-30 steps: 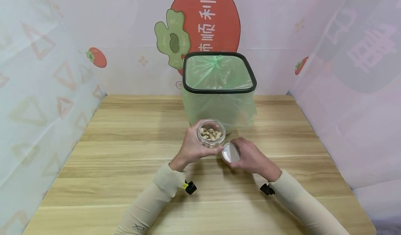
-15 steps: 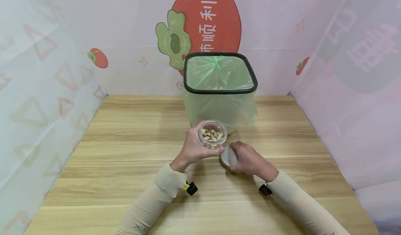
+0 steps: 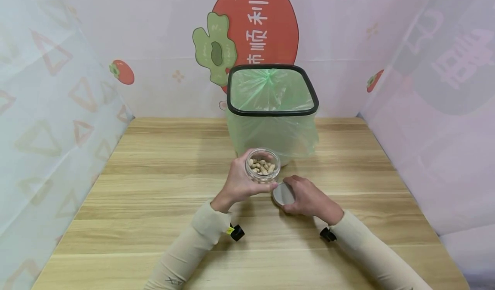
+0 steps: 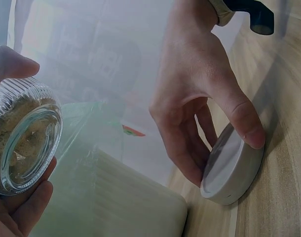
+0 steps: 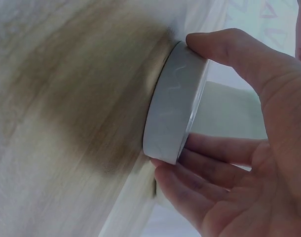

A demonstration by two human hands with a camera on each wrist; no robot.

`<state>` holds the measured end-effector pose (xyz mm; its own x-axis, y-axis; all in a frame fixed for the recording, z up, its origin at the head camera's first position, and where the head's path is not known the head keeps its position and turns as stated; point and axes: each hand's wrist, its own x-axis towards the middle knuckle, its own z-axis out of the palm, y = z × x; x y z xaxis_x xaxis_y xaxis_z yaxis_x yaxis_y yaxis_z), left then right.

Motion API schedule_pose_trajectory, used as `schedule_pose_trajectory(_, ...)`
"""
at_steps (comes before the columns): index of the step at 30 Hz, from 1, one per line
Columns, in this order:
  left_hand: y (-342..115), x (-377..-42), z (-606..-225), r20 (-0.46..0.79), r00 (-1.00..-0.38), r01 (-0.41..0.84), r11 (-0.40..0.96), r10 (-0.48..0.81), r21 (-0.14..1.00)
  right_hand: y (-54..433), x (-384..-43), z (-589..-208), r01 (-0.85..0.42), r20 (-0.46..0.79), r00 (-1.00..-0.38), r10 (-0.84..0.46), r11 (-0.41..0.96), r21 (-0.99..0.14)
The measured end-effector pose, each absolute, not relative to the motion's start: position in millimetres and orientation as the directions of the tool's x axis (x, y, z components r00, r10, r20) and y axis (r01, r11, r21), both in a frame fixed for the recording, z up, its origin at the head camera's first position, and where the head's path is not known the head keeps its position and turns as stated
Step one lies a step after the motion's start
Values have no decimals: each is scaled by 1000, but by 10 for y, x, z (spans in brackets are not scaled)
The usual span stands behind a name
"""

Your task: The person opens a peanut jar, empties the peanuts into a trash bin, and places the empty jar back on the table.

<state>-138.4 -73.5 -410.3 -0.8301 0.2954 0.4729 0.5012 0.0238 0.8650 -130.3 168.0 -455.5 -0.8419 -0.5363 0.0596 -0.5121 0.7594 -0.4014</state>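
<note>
The left hand (image 3: 240, 183) grips a round, clear-glass jar (image 4: 34, 96) of tan peanuts (image 3: 263, 166); beside it, the right hand (image 3: 309, 198) pinches a round white lid (image 3: 283, 194): probably the set-down step, next calling for release.

Got my left fingers (image 3: 244, 187) round an open glass jar (image 3: 263, 178) of peanuts (image 3: 263, 167), and my right fingers (image 3: 303, 193) are gripping a pale round lid (image 3: 282, 194) just beside it. Bin (image 3: 272, 113) with a green bag (image 3: 270, 90) is on the wooden desk (image 3: 154, 174), just behind the jar.
</note>
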Motion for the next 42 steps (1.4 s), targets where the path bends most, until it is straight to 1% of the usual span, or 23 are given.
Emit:
schedule_pose_trajectory(11, -711, -1372, -4083, 462, -833, 497, 45, 305, 866, 1661, -1282, -4531, -533, 55, -832, -551, 770, -350)
schedule_pose_trajectory(19, -712, -1339, -4092, 444, -846, 474, 37, 296, 880, 1669, -1283, -4432, -479, -22, -850, -527, 788, -387)
schedule_pose_trajectory(22, -724, -1339, -4081, 443, -848, 471, 31, 290, 882, 1678, -1272, -4367, -472, -9, -858, -514, 795, -381)
schedule_pose_trajectory(30, -761, -1340, -4038, 430, -858, 458, 42, 282, 888, 1772, -1242, -4163, -483, 95, -866, -492, 772, -413)
schedule_pose_trajectory(34, -765, -1333, -4009, 419, -866, 446, 44, 272, 894, 1832, -1230, -4070, -464, 90, -876, -474, 776, -426)
schedule_pose_trajectory(42, -807, -1314, -3967, 439, -862, 467, 61, 253, 882, 1917, -1176, -3919, -427, 84, -896, -436, 794, -433)
